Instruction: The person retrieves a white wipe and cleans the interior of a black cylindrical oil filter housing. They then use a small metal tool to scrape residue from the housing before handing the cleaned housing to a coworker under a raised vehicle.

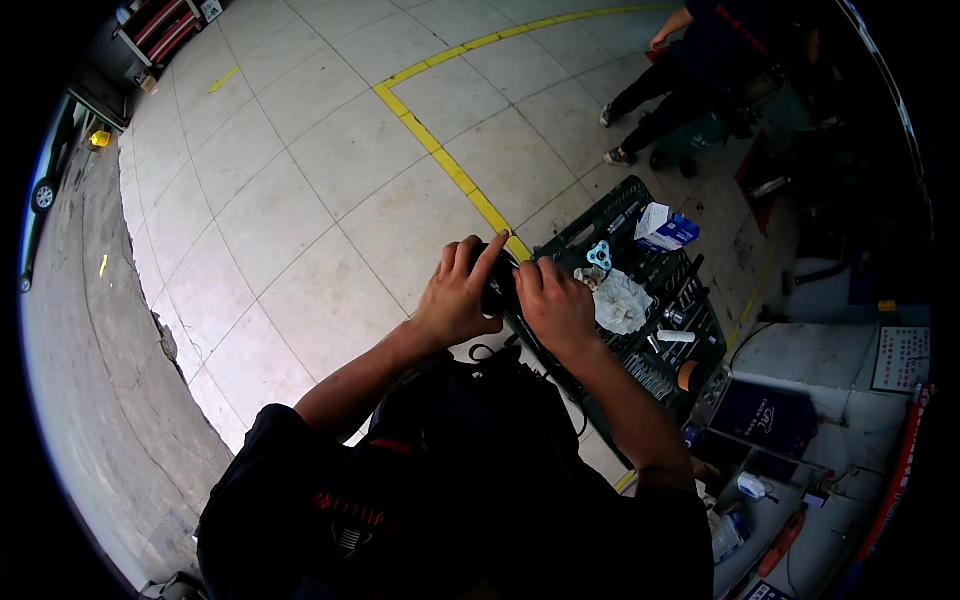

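Note:
A black rounded object (497, 288) is held up in front of my chest, between both hands. My left hand (452, 302) wraps its left side, thumb below and index finger stretched over the top. On its right side, my right hand (556, 306) has bent fingers closed against the upper edge. My fingers cover much of it, so its exact kind cannot be made out. Just beyond my right hand lies an open dark tool case (570, 232) with several sockets and wrenches. On it rest a blue three-lobed tool (600, 256), crumpled white wrapping (622, 302) and a blue-and-white box (666, 230).
A white cylinder (676, 337) and an orange-brown round piece (689, 376) are also on the case. A person (680, 90) in dark clothes stands at the far right. Shelving (770, 475) with a dark blue box is at right. A yellow line (440, 155) crosses the tiled floor.

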A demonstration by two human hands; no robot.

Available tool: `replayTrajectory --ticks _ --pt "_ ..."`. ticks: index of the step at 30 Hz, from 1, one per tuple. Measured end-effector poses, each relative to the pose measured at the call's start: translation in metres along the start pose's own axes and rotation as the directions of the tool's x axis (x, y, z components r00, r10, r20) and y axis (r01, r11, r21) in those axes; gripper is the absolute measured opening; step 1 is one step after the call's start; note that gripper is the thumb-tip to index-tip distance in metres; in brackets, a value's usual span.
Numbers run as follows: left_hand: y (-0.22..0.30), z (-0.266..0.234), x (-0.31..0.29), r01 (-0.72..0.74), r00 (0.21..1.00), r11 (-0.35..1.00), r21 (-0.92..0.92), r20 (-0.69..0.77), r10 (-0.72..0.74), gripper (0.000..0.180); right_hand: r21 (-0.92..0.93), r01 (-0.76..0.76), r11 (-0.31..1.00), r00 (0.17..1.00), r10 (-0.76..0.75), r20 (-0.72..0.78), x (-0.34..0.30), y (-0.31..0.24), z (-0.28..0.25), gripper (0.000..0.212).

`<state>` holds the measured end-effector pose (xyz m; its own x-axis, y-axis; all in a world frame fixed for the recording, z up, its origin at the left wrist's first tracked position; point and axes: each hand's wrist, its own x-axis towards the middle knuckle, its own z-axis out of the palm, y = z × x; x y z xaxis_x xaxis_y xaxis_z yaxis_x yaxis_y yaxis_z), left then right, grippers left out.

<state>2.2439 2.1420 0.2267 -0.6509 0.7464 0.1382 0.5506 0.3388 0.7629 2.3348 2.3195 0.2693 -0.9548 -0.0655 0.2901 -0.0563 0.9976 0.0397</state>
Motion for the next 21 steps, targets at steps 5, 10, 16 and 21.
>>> replayTrajectory --ticks 5,10,16,21 --pt "0.003 0.017 0.004 0.035 0.987 0.999 -0.021 -0.153 -0.038 0.123 0.141 -0.224 0.964 0.971 0.234 -0.058 0.005 -0.012 0.020 0.018" --pt "-0.006 0.022 0.005 0.037 0.983 0.998 -0.057 -0.175 -0.047 0.122 0.600 -0.350 0.719 0.888 0.460 -0.033 0.004 -0.009 0.038 0.014" --pt "-0.013 0.022 0.004 0.055 0.992 0.991 -0.120 -0.103 -0.068 0.127 0.737 -0.328 0.592 0.884 0.467 0.018 -0.004 -0.003 0.048 0.024" --pt "-0.019 0.021 0.002 0.016 0.988 0.989 -0.145 -0.151 -0.038 0.130 0.853 -0.222 0.473 0.916 0.401 0.016 -0.004 0.005 0.053 0.021"
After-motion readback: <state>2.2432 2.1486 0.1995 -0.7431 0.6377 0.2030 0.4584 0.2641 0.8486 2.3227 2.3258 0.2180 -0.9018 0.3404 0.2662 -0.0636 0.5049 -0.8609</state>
